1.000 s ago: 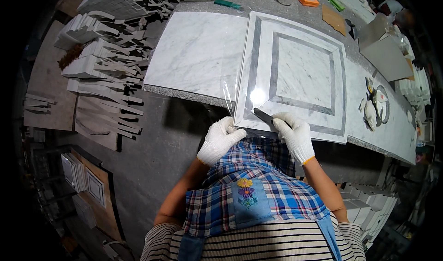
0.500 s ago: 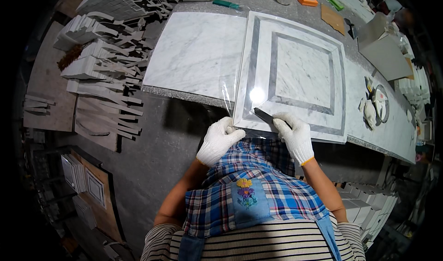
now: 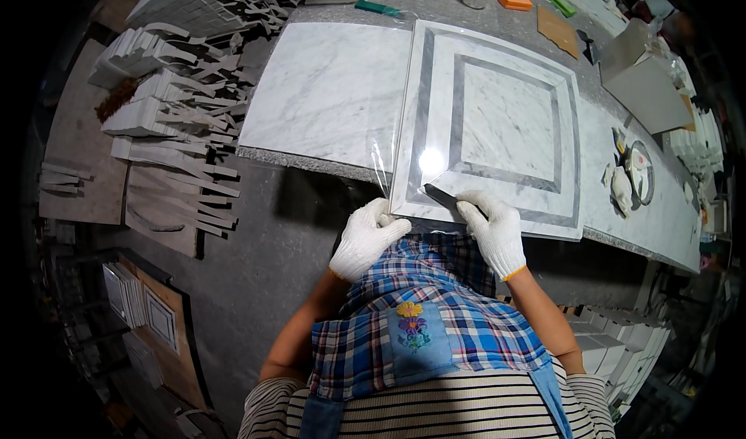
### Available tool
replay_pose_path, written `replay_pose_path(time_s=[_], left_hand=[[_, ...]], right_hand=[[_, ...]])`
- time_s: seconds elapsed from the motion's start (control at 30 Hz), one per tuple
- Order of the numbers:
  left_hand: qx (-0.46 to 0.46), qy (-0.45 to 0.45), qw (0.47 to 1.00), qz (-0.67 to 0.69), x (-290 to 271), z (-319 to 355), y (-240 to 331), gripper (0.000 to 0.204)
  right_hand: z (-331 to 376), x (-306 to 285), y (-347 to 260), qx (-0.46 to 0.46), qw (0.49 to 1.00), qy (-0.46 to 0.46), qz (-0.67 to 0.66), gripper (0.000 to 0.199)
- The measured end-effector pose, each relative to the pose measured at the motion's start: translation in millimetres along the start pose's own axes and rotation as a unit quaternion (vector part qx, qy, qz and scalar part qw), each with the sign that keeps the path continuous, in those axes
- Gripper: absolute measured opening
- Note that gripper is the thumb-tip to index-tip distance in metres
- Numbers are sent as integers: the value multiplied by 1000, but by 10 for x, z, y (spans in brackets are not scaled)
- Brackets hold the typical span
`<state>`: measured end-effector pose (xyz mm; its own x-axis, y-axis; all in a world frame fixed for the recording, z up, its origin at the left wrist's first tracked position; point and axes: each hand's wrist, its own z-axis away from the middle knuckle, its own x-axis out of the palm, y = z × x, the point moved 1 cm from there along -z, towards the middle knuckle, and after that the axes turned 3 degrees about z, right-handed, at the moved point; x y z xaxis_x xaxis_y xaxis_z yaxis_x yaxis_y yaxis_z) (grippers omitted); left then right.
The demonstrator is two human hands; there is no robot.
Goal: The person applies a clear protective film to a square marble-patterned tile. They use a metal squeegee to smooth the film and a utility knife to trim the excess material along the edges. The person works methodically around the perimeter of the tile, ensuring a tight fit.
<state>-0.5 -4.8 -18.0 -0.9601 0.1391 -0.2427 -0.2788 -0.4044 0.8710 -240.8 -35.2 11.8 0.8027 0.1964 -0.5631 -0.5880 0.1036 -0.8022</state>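
A square marble mosaic panel [image 3: 509, 113] with grey inlaid borders lies on the worktop before me, its near edge by my apron. Clear plastic film [image 3: 381, 159] runs along its left side and down to the near left corner. There my left hand [image 3: 368, 238], in a white knit glove, is closed with thumb and fingers on the film's edge. My right hand [image 3: 491, 225], gloved alike, grips a slim, flat black tool [image 3: 441, 196]. Its tip points up-left over the panel's lower left area. Whether that tip is a blade I cannot make out. Bright glare sits just above it.
A plain marble slab [image 3: 334, 93] adjoins on the left. Further back lie a green tool [image 3: 378, 8], an orange box [image 3: 514, 0] and brown cardboard [image 3: 558, 31]. On the right are a round tape roll [image 3: 640, 173] and a white carton [image 3: 633, 70]. Stone strips [image 3: 194, 171] crowd the left.
The view has shifted very slightly. Both hands keep their grips, and the black tool stays at nearly the same place on the panel.
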Motion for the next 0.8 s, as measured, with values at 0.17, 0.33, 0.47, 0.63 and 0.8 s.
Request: replay_pose_path(time_s=[0.17, 0.33, 0.47, 0.63, 0.8], left_hand=[[7, 5, 1000, 2, 4, -2, 4, 37], [0, 2, 1000, 9, 2, -4, -24, 36], [-27, -21, 999, 10, -18, 2, 5, 28], [-27, -21, 999, 10, -18, -2, -10, 29], [-18, -17, 1000, 4, -11, -2, -9, 29]], right_hand=[[-1, 38, 64, -61, 997, 33, 44, 18], [4, 23, 52, -56, 998, 27, 33, 19], [3, -36, -10, 41, 998, -5, -37, 20], [-5, -59, 7, 41, 998, 5, -44, 20], [8, 1, 62, -148, 980, 79, 102, 18]])
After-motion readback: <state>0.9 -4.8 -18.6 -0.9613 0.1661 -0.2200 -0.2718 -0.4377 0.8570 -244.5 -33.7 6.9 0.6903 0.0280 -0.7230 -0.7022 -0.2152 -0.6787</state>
